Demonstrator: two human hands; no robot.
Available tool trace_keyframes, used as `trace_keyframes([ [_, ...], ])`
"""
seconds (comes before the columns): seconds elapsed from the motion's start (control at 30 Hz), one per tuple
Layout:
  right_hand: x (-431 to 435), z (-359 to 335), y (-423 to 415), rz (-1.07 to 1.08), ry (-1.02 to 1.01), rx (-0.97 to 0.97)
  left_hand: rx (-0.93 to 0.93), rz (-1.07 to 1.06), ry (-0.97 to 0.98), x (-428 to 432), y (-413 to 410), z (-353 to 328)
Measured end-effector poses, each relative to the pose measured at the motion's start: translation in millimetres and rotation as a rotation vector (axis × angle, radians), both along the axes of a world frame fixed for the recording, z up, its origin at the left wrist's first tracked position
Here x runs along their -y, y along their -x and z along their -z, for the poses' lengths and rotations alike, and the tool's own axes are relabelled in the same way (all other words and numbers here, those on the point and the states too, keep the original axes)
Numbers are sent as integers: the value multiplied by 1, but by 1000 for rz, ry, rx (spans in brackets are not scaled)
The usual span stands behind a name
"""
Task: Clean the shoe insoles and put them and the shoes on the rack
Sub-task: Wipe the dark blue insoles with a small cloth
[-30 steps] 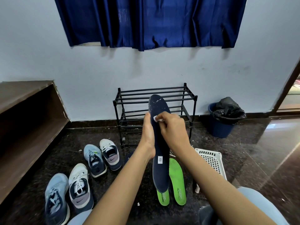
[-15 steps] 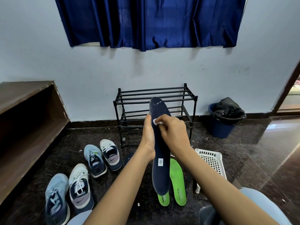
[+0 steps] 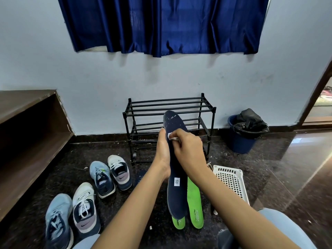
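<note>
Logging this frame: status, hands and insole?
Left hand grips navy insole upright. Right hand pinches white wipe against it. Shoes, green insoles on floor; none seen on rack.

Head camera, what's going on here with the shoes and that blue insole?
A person holds a dark blue insole upright in the left hand and presses a small white wipe, pinched in the right hand, against its upper part. Two green insoles lie on the floor beneath it, four sneakers sit to the left, and none of them is on the black rack yet.

Blue curtain (image 3: 161,24) hangs on pale wall (image 3: 53,72) above dark, seemingly polished stone floor (image 3: 287,159).
</note>
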State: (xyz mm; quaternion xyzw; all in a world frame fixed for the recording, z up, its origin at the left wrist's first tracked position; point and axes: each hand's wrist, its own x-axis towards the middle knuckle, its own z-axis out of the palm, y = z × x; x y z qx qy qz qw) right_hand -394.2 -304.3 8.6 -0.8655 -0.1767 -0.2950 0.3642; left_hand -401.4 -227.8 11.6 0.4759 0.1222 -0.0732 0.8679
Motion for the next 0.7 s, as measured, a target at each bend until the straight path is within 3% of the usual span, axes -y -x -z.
trace_keyframes([
  [0.3,17,-17,-19,127,-10,65,31,67,6,12,1,-3],
  [0.7,0,-5,-7,33,75,26,58,21,-22,-2,1,-7],
])
